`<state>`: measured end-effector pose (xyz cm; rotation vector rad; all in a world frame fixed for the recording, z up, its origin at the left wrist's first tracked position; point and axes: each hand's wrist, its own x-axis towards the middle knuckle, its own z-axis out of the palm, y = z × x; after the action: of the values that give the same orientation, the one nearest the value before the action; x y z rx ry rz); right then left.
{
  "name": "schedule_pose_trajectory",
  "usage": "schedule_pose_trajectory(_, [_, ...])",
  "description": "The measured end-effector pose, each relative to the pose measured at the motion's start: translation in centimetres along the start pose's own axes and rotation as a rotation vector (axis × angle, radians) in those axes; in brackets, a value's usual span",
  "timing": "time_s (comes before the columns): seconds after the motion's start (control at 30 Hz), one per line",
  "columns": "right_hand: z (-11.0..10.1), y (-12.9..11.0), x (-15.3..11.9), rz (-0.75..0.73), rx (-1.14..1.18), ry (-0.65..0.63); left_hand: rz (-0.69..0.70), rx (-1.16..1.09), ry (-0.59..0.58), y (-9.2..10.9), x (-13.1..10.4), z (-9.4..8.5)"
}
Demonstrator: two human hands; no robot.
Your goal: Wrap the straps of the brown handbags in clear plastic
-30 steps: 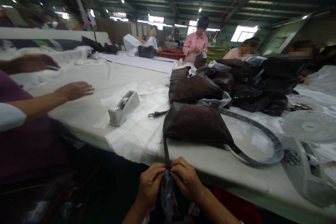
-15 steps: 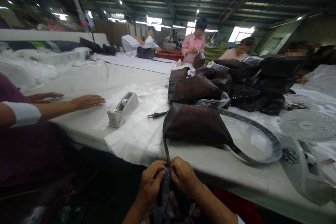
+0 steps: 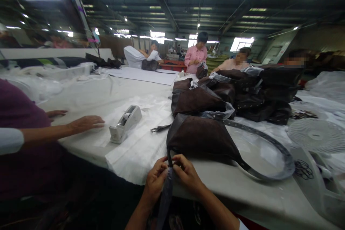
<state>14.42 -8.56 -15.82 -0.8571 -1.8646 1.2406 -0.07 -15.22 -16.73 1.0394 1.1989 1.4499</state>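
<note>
A dark brown shoulder bag [image 3: 199, 134] lies at the table's front edge, its narrow strap [image 3: 169, 159] hanging down over the edge towards me. Clear plastic film [image 3: 165, 196] wraps the lower length of this strap. My left hand [image 3: 155, 179] is closed on the strap from the left, thumb and fingers pinching at the top of the film. From the right, my right hand [image 3: 187, 175] holds the strap's edge with bent fingertips, a small gap showing between thumb and forefinger. A second, studded strap [image 3: 269, 136], partly covered in film, loops out to the right.
Left of the bag stands a tape dispenser [image 3: 125, 124] on white sheets [image 3: 134, 151]. More brown bags [image 3: 242, 93] are piled behind. A fan [image 3: 315, 134] and another dispenser [image 3: 320, 172] with black rings stand at right. A co-worker's hand [image 3: 86, 124] rests on the table at left; other people work behind.
My view has tilted up a little, so the table sits lower. Both hands have come up closer to the bag along the strap, and my right fingers have loosened slightly.
</note>
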Motion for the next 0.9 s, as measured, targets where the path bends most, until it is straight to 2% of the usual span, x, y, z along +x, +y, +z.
schedule_pose_trajectory(0.1, [0.1,0.7,2.5,0.347,0.201,0.071,-0.023,-0.029,-0.009,-0.5,0.2,-0.3])
schedule_pose_trajectory(0.17, [0.6,1.1,3.9,0.487,0.312,0.060,-0.025,0.017,0.009,-0.6,0.4,-0.5])
schedule_pose_trajectory(0.3, [1.8,0.9,4.5,0.513,0.468,0.020,0.015,0.196,0.124,0.6,1.5,-1.1])
schedule_pose_trajectory(0.43, [2.0,0.3,3.8,0.534,0.551,-0.019,0.150,0.401,0.251,2.6,3.9,-1.1])
schedule_pose_trajectory(0.5, [1.5,0.1,3.7,0.518,0.420,-0.031,0.127,0.413,0.267,3.1,4.9,-0.9])
schedule_pose_trajectory(0.57, [0.7,-0.2,3.6,0.461,0.260,-0.009,0.016,0.355,0.225,3.2,5.5,-0.6])
schedule_pose_trajectory(0.63, [-0.2,-0.6,3.5,0.286,0.078,0.034,-0.060,0.299,0.176,3.0,5.8,-0.5])
schedule_pose_trajectory(0.73, [-0.9,-1.3,3.1,0.036,-0.337,0.053,-0.039,0.285,0.171,2.7,5.8,-0.6])
schedule_pose_trajectory(0.8, [-0.7,-1.3,3.0,0.039,-0.539,0.021,-0.056,0.292,0.192,2.5,5.8,-0.9])
schedule_pose_trajectory(0.9, [0.5,-0.2,3.5,0.091,-0.628,0.031,-0.143,0.252,0.139,2.0,5.9,-1.3])
